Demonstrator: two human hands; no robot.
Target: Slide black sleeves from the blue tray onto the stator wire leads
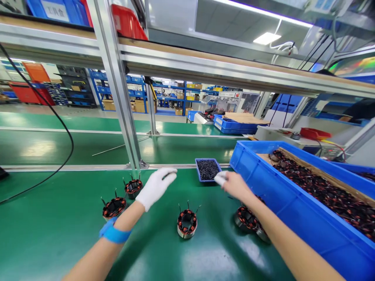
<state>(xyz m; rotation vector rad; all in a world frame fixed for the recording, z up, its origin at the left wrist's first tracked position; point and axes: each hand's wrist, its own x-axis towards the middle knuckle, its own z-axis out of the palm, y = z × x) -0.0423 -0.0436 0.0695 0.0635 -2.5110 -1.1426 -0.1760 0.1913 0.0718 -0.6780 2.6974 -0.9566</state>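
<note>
My left hand, in a white glove with a blue band at the wrist, hovers over the bench beside two motor stators. Its thumb and fingers are slightly apart, with nothing visible between them. At the right edge of a small blue tray of short black tubes is my right hand, white covers on its fingertips. Those fingers are pressed together; whatever they hold is too small to tell. A single stator with upright wire leads stands between my forearms. Other stators are partly hidden behind my right forearm.
A large blue bin full of stators flanks the bench on the right. An aluminium post rises behind my left hand, carrying a shelf overhead. A black cable hangs at the left. The bench top is green.
</note>
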